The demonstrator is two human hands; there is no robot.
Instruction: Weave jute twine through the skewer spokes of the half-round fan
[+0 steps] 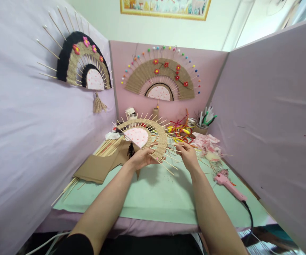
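A half-round woven fan [161, 136] with thin wooden sticks radiating from its tan cord band is held above the table. Its inner panel is pink dotted cloth, and a black tassel [131, 150] hangs below. My left hand [143, 158] grips the fan by its lower end, some fingers hidden behind it. At the fan's right side, my right hand [187, 153] pinches one of the projecting stick ends between thumb and fingers.
Cardboard pieces [96, 169] and a bundle of sticks lie left on the green tabletop [155, 202]. A pink glue gun [231, 187] with a black cable rests right. Behind are colourful pipe cleaners [181, 131], dotted cloth scraps [206, 141] and a tool holder [200, 129]. Finished fans [139, 76] hang on the partitions.
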